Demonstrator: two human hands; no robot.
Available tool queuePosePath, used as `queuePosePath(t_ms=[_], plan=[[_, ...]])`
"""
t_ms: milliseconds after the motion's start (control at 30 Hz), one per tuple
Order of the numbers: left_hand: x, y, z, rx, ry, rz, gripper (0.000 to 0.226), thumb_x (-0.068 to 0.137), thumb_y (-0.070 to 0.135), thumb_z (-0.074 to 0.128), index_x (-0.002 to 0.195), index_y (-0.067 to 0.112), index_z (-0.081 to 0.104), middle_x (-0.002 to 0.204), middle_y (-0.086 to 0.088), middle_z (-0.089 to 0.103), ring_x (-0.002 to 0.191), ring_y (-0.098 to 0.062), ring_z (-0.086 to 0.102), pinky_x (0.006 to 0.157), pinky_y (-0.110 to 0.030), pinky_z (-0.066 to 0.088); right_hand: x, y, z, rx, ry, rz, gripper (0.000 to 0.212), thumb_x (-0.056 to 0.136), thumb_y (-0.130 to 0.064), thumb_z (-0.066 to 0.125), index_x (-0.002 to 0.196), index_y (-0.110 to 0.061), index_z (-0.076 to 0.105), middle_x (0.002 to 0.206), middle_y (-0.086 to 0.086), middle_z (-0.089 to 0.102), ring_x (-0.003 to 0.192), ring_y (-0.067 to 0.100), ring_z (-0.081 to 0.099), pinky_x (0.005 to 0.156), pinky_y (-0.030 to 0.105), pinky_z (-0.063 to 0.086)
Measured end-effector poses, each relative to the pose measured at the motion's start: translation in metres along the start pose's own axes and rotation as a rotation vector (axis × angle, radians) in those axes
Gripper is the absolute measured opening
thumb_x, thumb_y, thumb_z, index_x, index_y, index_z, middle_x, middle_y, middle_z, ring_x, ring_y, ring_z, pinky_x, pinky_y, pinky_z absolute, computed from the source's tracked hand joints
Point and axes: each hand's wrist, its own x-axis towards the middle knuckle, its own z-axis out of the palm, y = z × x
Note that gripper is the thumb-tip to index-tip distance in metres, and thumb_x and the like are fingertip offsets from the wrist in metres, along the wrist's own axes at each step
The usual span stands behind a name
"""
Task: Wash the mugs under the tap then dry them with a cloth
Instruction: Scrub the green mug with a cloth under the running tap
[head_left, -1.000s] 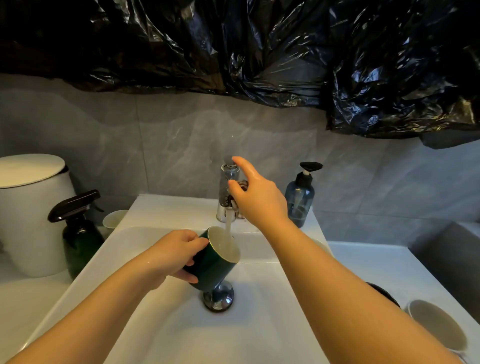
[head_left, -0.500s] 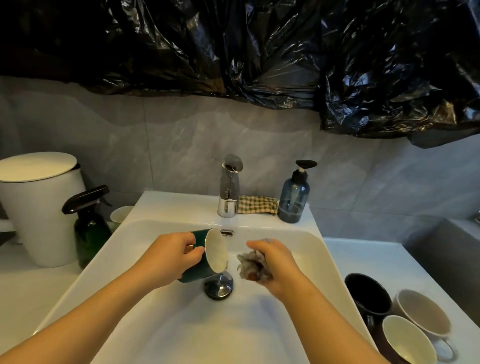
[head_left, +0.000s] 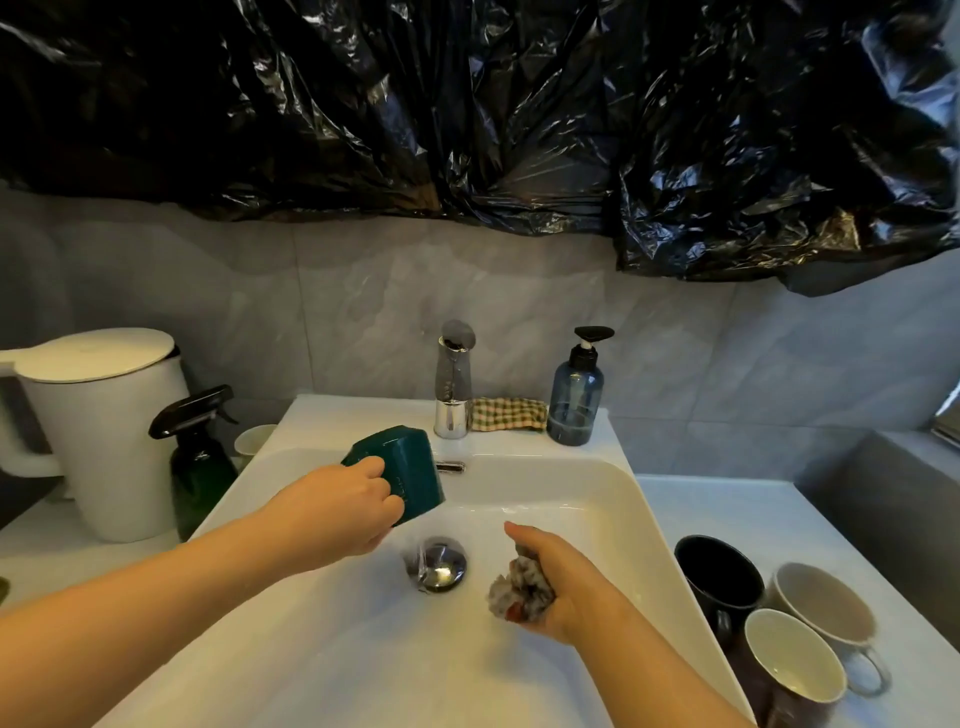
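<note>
Your left hand (head_left: 343, 512) keeps its grip round the green mug (head_left: 402, 467), tipped mouth-down over the sink (head_left: 597, 499) at 11 o'clock of the drain (head_left: 437, 565), your right hand (head_left: 563, 587) clutches a wadded cloth (head_left: 519, 592) at 4 o'clock, the tap (head_left: 453, 384) stands at 12, and three mugs (head_left: 795, 667) crowd the counter (head_left: 779, 509) at 3.

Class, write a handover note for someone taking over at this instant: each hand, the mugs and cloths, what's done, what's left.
Left hand holds the green mug mouth-down over the sink.
Right hand grips a crumpled cloth, also over the sink.
Black mug, white mug and brown mug stand on the counter at right; checked cloth lies beside the tap.
Done: green mug apparently rinsed, being emptied.
Left: dry it; the other mugs' state is unclear.
</note>
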Motion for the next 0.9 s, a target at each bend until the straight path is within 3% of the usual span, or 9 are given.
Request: queuePosePath(t_ms=[67,100,233,400,533,600,700,800,900], plan=[[0.0,0.001,-0.003,0.051,-0.018,0.031,0.026,0.101,0.025,0.034,0.117,0.012,0.051,0.111,-0.008,0.061,0.101,-0.022,0.046,0.081,-0.033,0.043,-0.005,0.001,-0.002,0.007,-0.021,0.023,0.025,0.079,-0.013,0.073,0.094,-0.012,0.053,0.084,0.017,0.056,0.07,0.027,0.055,0.091,0.05,0.047],[-0.001,0.003,-0.004,0.066,-0.018,0.041,0.026,0.101,0.024,0.035,0.117,0.012,0.051,0.112,-0.008,0.061,0.102,-0.022,0.046,0.082,-0.033,0.044,-0.006,0.001,-0.002,0.005,-0.034,0.0,0.027,0.08,-0.006,0.07,0.099,-0.014,0.052,0.088,0.018,0.055,0.07,0.028,0.054,0.091,0.052,0.047],[-0.001,0.013,-0.007,0.013,0.005,0.035,0.027,0.101,0.026,0.034,0.117,0.013,0.052,0.112,-0.006,0.061,0.104,-0.021,0.047,0.081,-0.032,0.044,0.0,0.006,-0.005,0.122,-0.011,-0.089,0.044,0.079,0.017,0.057,0.113,-0.01,0.054,0.109,0.021,0.053,0.078,0.03,0.056,0.056,0.036,0.059],[0.001,0.031,-0.006,-0.178,0.049,-0.072,0.028,0.098,0.033,0.037,0.113,0.018,0.055,0.11,0.0,0.061,0.103,-0.015,0.048,0.071,-0.026,0.04,-0.008,0.009,-0.017,0.094,-0.002,-0.111,0.023,0.083,0.014,0.057,0.092,-0.006,0.056,0.084,0.022,0.057,0.056,0.024,0.058,0.045,0.024,0.051],[0.004,0.047,-0.01,-0.257,0.037,-0.19,0.026,0.097,0.032,0.039,0.11,0.017,0.056,0.11,-0.001,0.061,0.098,-0.016,0.049,0.066,-0.025,0.037,-0.011,0.013,-0.023,0.006,0.031,-0.191,0.026,0.087,-0.007,0.064,0.075,-0.015,0.043,0.053,0.006,0.041,0.035,0.011,0.034,0.035,0.013,0.026],[0.005,0.052,-0.012,-0.257,0.027,-0.199,0.027,0.097,0.031,0.039,0.111,0.016,0.056,0.111,-0.002,0.061,0.101,-0.018,0.05,0.066,-0.026,0.036,-0.012,0.014,-0.024,-0.072,0.081,-0.244,0.028,0.088,-0.016,0.065,0.072,-0.016,0.041,0.05,0.003,0.037,0.034,0.01,0.029,0.036,0.014,0.023],[0.005,0.057,-0.013,-0.283,0.025,-0.194,0.028,0.097,0.031,0.038,0.113,0.015,0.056,0.112,-0.002,0.061,0.089,-0.016,0.044,0.066,-0.025,0.034,-0.008,0.019,-0.03,-0.22,0.197,-0.321,0.025,0.089,-0.023,0.059,0.073,-0.015,0.041,0.049,0.003,0.04,0.041,0.015,0.029,0.042,0.018,0.022],[0.005,0.061,-0.009,-0.32,0.052,-0.217,0.027,0.096,0.032,0.039,0.108,0.016,0.057,0.109,-0.002,0.062,0.085,-0.016,0.043,0.065,-0.025,0.036,-0.004,0.024,-0.038,-0.319,0.296,-0.357,0.014,0.087,-0.014,0.048,0.074,-0.013,0.044,0.052,0.004,0.043,0.046,0.018,0.028,0.043,0.019,0.022],[0.005,0.062,-0.007,-0.417,0.068,-0.276,0.02,0.095,0.033,0.041,0.091,0.019,0.054,0.094,0.001,0.059,0.076,-0.015,0.045,0.056,-0.024,0.034,-0.005,0.025,-0.042,-0.374,0.334,-0.372,0.013,0.084,-0.008,0.041,0.071,-0.012,0.039,0.055,0.005,0.041,0.05,0.019,0.027,0.043,0.021,0.021]])
